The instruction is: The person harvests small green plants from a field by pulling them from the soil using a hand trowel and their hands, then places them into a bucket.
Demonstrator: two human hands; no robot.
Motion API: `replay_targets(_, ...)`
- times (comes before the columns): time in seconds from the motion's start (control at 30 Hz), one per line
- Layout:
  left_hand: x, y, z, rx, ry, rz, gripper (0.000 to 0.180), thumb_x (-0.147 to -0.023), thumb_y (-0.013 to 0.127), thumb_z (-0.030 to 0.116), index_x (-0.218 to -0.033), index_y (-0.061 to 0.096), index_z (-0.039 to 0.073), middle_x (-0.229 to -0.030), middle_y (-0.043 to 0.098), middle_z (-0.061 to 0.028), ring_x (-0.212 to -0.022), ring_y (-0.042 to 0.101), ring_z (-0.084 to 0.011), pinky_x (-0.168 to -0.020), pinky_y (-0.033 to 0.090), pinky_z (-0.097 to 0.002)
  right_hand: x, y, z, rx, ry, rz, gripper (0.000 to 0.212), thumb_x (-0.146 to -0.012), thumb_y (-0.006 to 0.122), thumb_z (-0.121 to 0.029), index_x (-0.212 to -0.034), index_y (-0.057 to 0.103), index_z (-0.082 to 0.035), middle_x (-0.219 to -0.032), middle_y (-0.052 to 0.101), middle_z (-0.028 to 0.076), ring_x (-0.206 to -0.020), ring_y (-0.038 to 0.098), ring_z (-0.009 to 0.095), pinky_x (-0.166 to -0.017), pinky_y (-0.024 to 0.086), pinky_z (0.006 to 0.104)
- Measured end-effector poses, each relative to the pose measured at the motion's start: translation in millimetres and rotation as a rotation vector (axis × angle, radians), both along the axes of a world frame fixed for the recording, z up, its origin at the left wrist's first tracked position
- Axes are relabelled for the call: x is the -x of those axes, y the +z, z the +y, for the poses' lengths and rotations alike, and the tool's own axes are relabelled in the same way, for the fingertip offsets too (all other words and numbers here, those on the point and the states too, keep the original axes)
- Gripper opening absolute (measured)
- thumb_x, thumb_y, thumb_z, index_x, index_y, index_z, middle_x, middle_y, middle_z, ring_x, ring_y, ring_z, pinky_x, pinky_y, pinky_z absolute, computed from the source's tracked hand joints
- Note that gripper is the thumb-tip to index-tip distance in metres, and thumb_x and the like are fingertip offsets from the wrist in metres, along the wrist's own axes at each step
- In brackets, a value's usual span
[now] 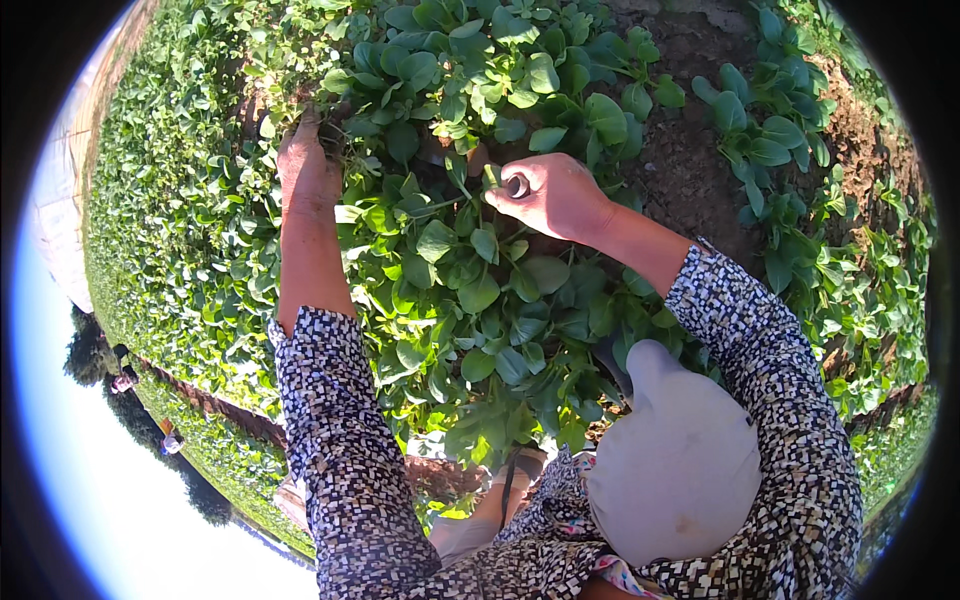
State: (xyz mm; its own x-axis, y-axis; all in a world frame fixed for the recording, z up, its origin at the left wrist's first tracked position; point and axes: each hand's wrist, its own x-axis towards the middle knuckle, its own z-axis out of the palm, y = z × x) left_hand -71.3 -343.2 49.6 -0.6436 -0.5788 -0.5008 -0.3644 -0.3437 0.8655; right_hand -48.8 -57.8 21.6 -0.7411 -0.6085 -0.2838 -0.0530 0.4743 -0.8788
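Observation:
My right hand [555, 195] is closed round the handle of a tool [517, 186]; its round, hollow-looking end points up out of the fist. The rest of the tool is hidden by the hand and leaves, so its kind does not show. To the left, my left hand [308, 165] reaches down into the greenery. Its fingers are bent in among thin stems and partly covered, and what they grip cannot be made out. Broad-leaved green plants [480, 285] grow thickly between and below both hands. Smaller, paler leaves [290, 55] stand just beyond the left hand.
Bare dark soil [690, 150] lies right of my right hand, with another leafy row [765, 140] beyond it. A smooth, pale grey rounded shape [675, 460] fills the space near my right arm. Far left, two people [171, 438] are beside dark trees [140, 430].

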Motion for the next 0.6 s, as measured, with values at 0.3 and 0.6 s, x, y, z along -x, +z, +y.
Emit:
replay_targets(0.3,-19.8,-27.8,-5.6,1.047,-1.122,-0.993,0.054,-0.071,0.069,0.041,-0.115,0.062,0.011,-0.108,0.067,-0.0157,-0.105,0.062,-0.0316,-0.088,0.048,-0.043,22.9,9.7,-25.7,-0.273,0.432,0.109,0.019,-0.082,0.057,-0.027,-0.072,0.055,-0.011,-0.07,0.061,0.008,-0.07,0.061,0.031,-0.063,0.048,0.0425)
replay_targets(0.6,-20.4,-63.8,0.8,1.097,-1.307,-1.267,0.051,-0.073,0.069,0.044,-0.111,0.066,0.009,-0.118,0.065,-0.0099,-0.106,0.064,-0.0267,-0.084,0.052,-0.0418,31.7,-6.0,-64.2,-0.125,0.492,0.245,0.019,-0.079,0.054,-0.021,-0.066,0.06,-0.008,-0.06,0.059,0.013,-0.063,0.062,0.036,-0.063,0.045,0.0463)
